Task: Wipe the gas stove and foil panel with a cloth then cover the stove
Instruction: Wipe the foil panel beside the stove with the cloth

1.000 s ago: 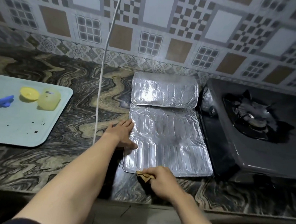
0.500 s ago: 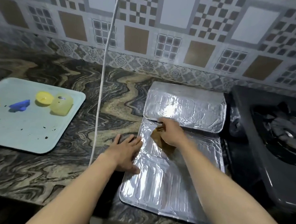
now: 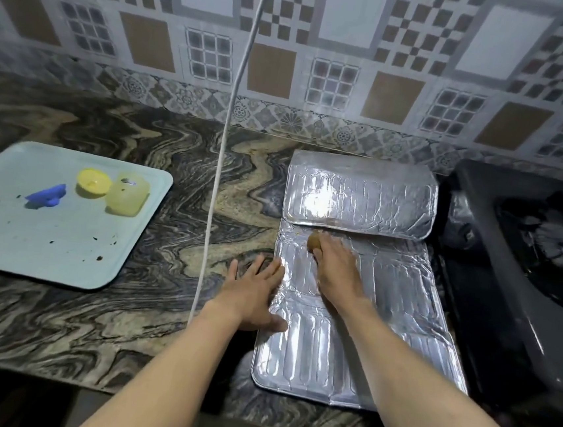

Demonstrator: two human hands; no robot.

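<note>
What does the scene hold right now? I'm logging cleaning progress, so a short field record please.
surface: marbled counter
foil panel: flat on counter, far section folded over
right hand: grip on brown cloth, pressing it on the foil near the fold
left hand: flat, steadying the foil's left edge
gas stove: right of the foil, uncovered
tray: far left, holding small yellow and blue items

The counter (image 3: 97,326) is a dark stone with wavy brown and grey veins. On its left side lies a pale blue tray (image 3: 46,252). Right of the middle lies the foil panel (image 3: 344,364), flat, with its far part folded over. The black gas stove (image 3: 520,322) stands just beside it on the right.
</note>
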